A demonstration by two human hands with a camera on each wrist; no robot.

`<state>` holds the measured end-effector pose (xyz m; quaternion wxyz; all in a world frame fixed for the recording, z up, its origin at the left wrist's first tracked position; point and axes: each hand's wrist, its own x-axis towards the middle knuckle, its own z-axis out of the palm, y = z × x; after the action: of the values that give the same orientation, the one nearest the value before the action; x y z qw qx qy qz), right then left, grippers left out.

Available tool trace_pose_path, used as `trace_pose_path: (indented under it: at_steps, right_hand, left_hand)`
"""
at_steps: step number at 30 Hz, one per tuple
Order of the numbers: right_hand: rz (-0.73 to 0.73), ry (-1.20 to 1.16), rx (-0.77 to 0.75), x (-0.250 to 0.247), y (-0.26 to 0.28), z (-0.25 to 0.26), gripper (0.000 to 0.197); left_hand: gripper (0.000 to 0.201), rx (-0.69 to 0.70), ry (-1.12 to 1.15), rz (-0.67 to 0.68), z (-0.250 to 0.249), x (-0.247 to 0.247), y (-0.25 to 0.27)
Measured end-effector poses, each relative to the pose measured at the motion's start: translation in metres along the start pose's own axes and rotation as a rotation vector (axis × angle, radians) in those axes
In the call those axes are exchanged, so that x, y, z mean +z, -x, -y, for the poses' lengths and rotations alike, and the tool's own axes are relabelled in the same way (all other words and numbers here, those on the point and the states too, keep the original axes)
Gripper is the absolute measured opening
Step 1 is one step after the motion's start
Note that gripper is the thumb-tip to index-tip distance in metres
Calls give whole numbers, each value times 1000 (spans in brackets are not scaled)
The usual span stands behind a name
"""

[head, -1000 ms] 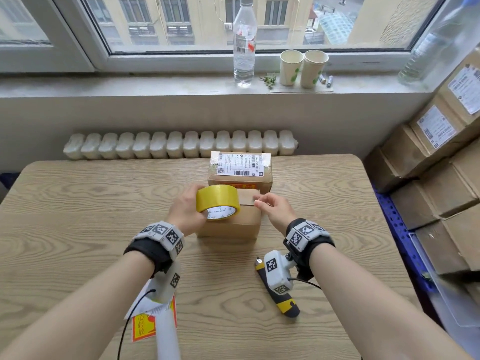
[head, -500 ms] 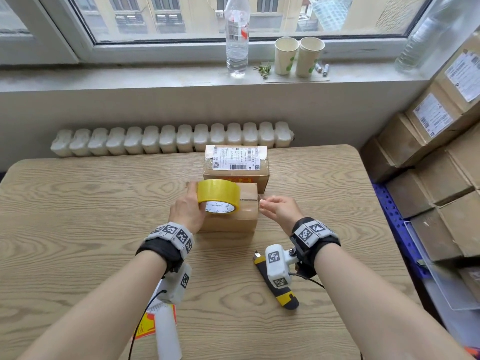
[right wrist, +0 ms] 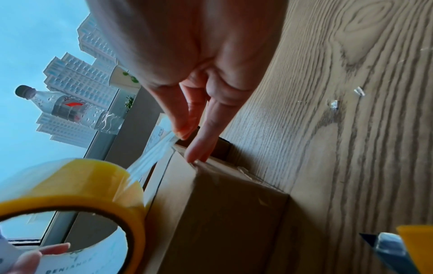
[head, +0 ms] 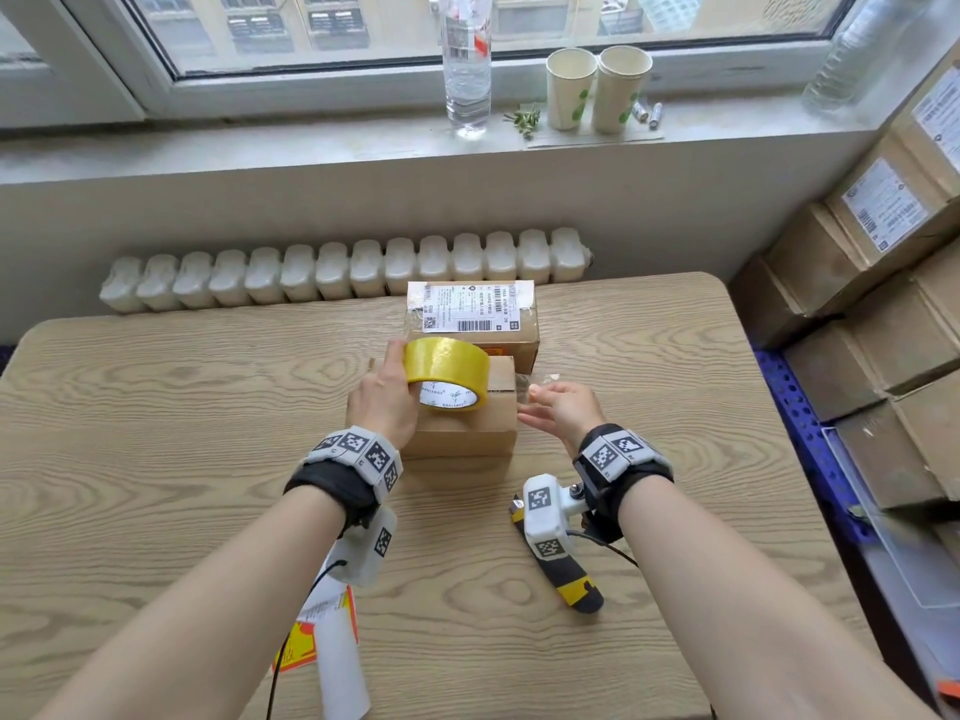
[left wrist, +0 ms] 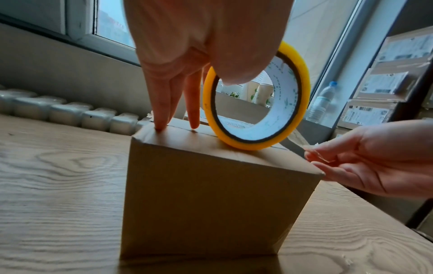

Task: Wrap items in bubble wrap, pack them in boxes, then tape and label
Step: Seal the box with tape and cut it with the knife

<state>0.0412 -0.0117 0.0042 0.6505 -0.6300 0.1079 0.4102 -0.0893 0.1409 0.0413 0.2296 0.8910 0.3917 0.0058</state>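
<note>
From the head view, a small brown box (head: 462, 418) sits on the wooden table (head: 156, 407). The left hand (head: 382, 402) holds the yellow tape roll (head: 447, 374) on top of the box.

From the left wrist, two straight fingers (left wrist: 161, 111) press the box top beside the roll.

From the right wrist, the right hand (right wrist: 194, 77) pinches the clear tape end (right wrist: 152, 157) at the box's edge.

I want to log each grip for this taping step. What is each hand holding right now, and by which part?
The left hand grips the yellow tape roll with its thumb through the core. The right hand pinches the free end of the clear tape strip at the box's right edge.
</note>
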Motion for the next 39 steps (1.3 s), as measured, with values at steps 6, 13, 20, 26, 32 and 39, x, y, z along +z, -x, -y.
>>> trace_pose_path:
  at_steps: [6, 13, 20, 26, 32, 39]
  right_hand:
    - [-47, 64, 8, 5, -6, 2, 29]
    - [-46, 193, 32, 7, -15, -4, 34]
    - [-65, 443, 28, 7, -20, -17, 32]
    - [-116, 538, 3, 16, -26, -18, 32]
    - [-226, 701, 61, 9, -19, -21, 58]
    - [-147, 727, -268, 7, -8, -20, 33]
  left_hand:
    - [44, -38, -14, 68, -5, -7, 4]
    - [42, -11, -98, 71, -3, -5, 0]
    - [48, 29, -175, 62, 2, 0, -2]
    - [49, 45, -195, 77, 3, 2, -5]
    - [48, 59, -203, 100, 9, 0, -4]
    - [49, 87, -233, 119, 10, 0, -8]
